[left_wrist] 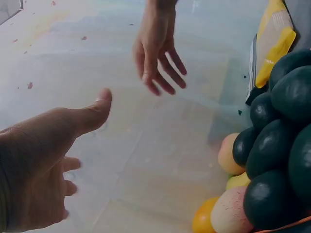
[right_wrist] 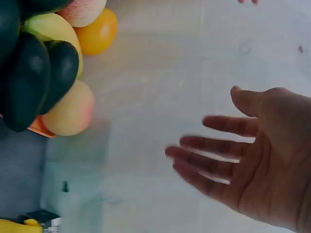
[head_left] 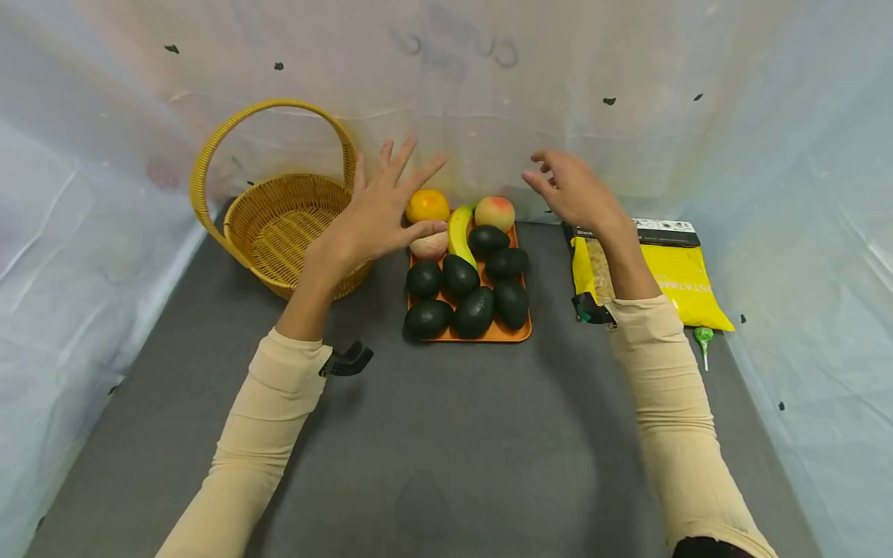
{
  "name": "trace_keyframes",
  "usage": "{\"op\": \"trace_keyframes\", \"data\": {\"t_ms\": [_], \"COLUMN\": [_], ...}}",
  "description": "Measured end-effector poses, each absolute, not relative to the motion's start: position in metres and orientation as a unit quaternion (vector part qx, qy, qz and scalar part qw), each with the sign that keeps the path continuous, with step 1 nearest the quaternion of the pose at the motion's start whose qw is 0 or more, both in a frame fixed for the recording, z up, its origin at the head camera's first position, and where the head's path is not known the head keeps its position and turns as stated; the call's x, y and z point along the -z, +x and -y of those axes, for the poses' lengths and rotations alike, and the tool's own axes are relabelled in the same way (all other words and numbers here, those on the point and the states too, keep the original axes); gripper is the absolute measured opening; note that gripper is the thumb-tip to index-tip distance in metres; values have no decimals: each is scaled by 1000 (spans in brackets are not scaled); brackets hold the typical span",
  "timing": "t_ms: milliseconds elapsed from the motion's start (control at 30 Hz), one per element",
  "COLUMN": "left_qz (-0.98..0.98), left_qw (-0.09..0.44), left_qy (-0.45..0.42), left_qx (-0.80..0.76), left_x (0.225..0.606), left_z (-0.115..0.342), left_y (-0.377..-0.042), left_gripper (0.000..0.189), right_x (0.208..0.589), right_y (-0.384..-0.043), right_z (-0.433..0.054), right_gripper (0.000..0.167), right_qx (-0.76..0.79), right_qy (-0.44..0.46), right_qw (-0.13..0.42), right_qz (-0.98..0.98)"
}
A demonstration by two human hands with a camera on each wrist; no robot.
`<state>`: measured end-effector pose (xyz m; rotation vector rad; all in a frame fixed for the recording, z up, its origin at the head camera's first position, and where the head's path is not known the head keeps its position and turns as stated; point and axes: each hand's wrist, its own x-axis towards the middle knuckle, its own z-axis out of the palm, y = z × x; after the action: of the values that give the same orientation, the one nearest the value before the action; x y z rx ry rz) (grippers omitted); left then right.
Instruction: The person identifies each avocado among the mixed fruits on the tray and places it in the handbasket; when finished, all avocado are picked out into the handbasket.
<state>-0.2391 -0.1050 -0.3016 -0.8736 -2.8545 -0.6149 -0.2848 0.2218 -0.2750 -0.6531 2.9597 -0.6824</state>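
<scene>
I see both hands raised over the far half of the grey surface [head_left: 446, 418]. The left hand [head_left: 377, 213] is spread wide, thumb out toward the fruit, between the basket [head_left: 286, 232] and the tray [head_left: 516, 333] in my head view. The right hand [head_left: 575, 194] has its fingers apart and lightly bent, over the far edge, between the tray and the yellow bag [head_left: 677, 283]. The orange tray sits near the middle of the surface's far edge, carrying seven dark green avocados [head_left: 474, 312]; toward its far end I make out a banana [head_left: 459, 232], an orange fruit [head_left: 427, 206], a pale speckled peach [head_left: 430, 246] and a rosy peach [head_left: 495, 213]. The basket stands at the far left corner; the bag lies at the far right corner, a green lollipop [head_left: 704, 337] just beside it, by the right edge.
</scene>
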Motion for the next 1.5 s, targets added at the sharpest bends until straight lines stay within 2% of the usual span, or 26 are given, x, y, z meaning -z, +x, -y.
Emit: {"op": "trace_keyframes", "data": {"t_ms": [167, 267, 433, 600, 1000, 1267, 1500], "left_qz": [927, 916, 896, 898, 895, 896, 900], "left_qw": [1, -26, -74, -102, -131, -136, -128], "left_qy": [-298, -321, -367, -369, -373, -365, -359], "left_qx": [227, 238, 240, 218, 208, 213, 213], "left_x": [313, 321, 329, 334, 352, 363, 370], "left_z": [107, 107, 107, 110, 117, 118, 116], "left_y": [-221, -213, -201, -187, -159, -151, -148], "left_gripper": [80, 77, 68, 68, 63, 64, 64], "right_x": [295, 312, 342, 369, 388, 389, 387], "right_y": [-300, -314, -341, -357, -352, -349, -356], "right_z": [-232, -238, -246, -244, -227, -230, -222], "right_gripper": [42, 39, 43, 56, 38, 40, 32], "right_qx": [247, 339, 553, 564, 407, 400, 381], "right_qy": [-196, -157, -6, 81, 15, 43, 44], "right_qw": [17, 83, 232, 296, 313, 318, 315], "right_qz": [-949, -924, -800, -766, -858, -859, -868]}}
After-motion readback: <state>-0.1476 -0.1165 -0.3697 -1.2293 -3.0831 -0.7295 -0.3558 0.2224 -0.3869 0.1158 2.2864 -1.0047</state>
